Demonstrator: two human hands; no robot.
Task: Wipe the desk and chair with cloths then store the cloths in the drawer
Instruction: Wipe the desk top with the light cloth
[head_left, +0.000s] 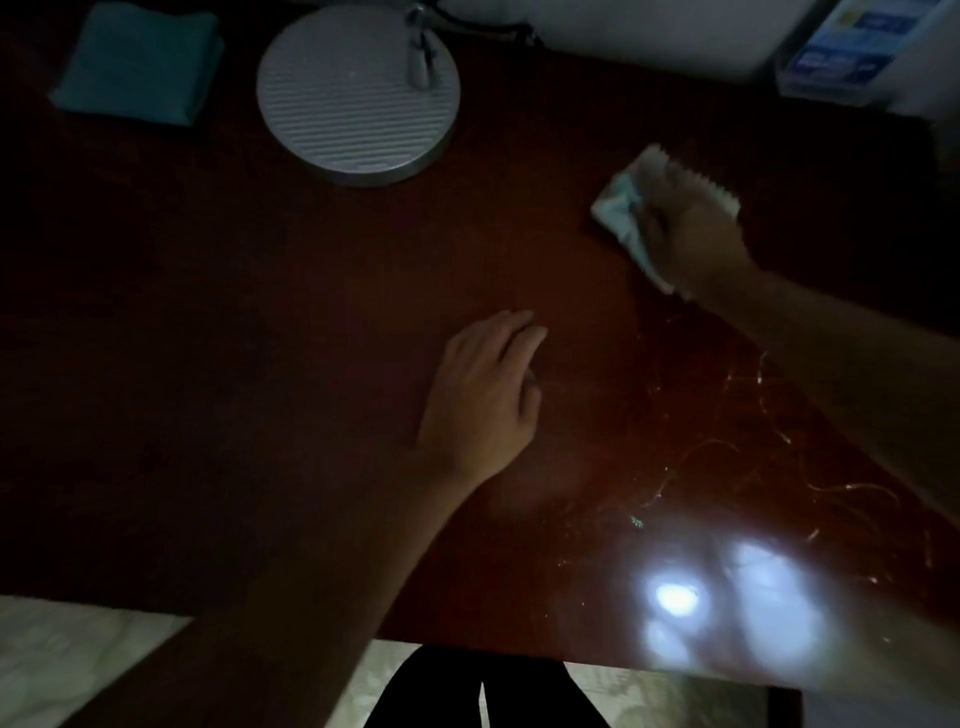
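My right hand (691, 228) bunches the pale cloth (618, 213) in its grip, pressed to the table (260, 338) to wipe; left hand (483, 389) lies flat, steadying me; teal cloth (140, 62) waits folded far-left

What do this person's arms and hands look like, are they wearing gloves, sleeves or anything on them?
Both are bare. The left hand and its forearm show no glove or sleeve, and no watch or bracelet can be made out. The right hand is also ungloved, with a bare forearm up to the picture's edge. The picture is dim and the right hand is blurred, so small items like rings cannot be ruled out.
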